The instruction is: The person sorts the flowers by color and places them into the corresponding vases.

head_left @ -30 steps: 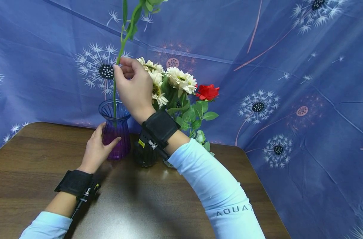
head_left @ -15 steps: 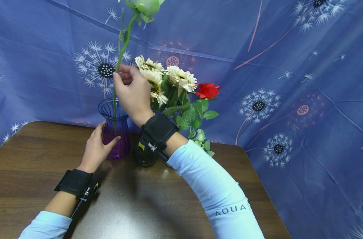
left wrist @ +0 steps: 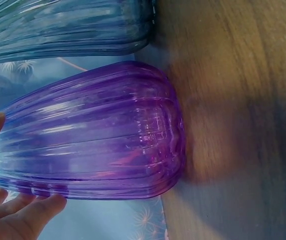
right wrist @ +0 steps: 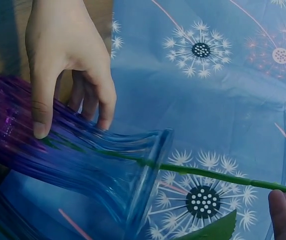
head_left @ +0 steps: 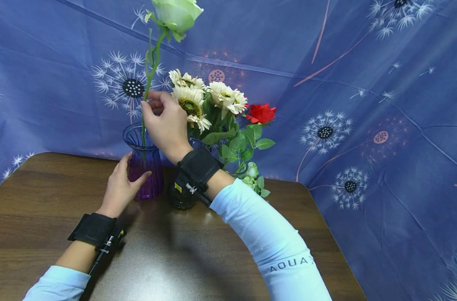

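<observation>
My right hand (head_left: pixel 167 121) pinches the green stem of a pale green-white rose (head_left: pixel 177 14) between thumb and fingertips, above a ribbed glass vase (head_left: pixel 147 177) that shades from blue at the rim to purple at the base. The stem (right wrist: pixel 208 173) passes through the vase's mouth, its lower end inside the glass. Around the vase's side, my left hand (head_left: pixel 119 186) holds it with the thumb on one face and fingers on the other, as the left wrist view shows too. The vase stands upright on the wooden table (head_left: pixel 55 200).
Just right of the purple vase stands a dark glass vase (head_left: pixel 181 198), partly behind my right wrist. Cream sunflowers (head_left: pixel 190 102), a red rose (head_left: pixel 261 113) and a small pale green rose (head_left: pixel 252 169) rise on that side. A blue dandelion-print cloth (head_left: pixel 348 83) hangs behind the table.
My right hand has moved down with the rose, so its bloom has come into view at the top and the stem sits deeper in the vase. The left hand stays put.
</observation>
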The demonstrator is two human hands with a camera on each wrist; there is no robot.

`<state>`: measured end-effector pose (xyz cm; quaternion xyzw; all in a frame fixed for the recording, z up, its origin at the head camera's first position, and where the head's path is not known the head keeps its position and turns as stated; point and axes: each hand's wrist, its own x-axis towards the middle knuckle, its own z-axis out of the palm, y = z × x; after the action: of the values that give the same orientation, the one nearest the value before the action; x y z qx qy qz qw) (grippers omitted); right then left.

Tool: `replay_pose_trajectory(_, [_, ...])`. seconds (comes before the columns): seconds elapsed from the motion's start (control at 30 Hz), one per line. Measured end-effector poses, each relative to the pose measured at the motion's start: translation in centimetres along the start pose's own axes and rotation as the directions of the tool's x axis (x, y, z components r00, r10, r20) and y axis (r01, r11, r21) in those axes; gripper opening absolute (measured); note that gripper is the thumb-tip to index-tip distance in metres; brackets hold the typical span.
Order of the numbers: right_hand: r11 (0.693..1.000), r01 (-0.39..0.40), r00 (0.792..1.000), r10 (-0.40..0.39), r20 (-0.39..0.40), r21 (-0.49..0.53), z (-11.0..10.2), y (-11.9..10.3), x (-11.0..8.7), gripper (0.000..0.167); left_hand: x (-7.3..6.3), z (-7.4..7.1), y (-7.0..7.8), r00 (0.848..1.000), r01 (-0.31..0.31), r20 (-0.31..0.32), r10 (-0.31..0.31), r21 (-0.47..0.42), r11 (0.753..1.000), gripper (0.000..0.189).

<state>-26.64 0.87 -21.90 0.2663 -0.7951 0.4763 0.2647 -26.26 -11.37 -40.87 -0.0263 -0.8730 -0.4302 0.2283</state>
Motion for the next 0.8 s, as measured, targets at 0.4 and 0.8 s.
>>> replay_pose_trajectory(0.4, [1.0,0.01,1.0,-0.01,0.027,0.006,0.5,0.8,-0.4,0.021,-0.1,0.2,-0.1,0.998,-0.045,-0.048,0.045,-0.01,0.999,0.077])
replay_pose_trajectory(0.8, [0.999,-0.001,0.999,0.003,0.04,-0.047,0.8,1.4,-1.0,0.022,-0.1,0.1,0.1,0.998,-0.036,-0.05,0.036,-0.007,0.999,0.077])
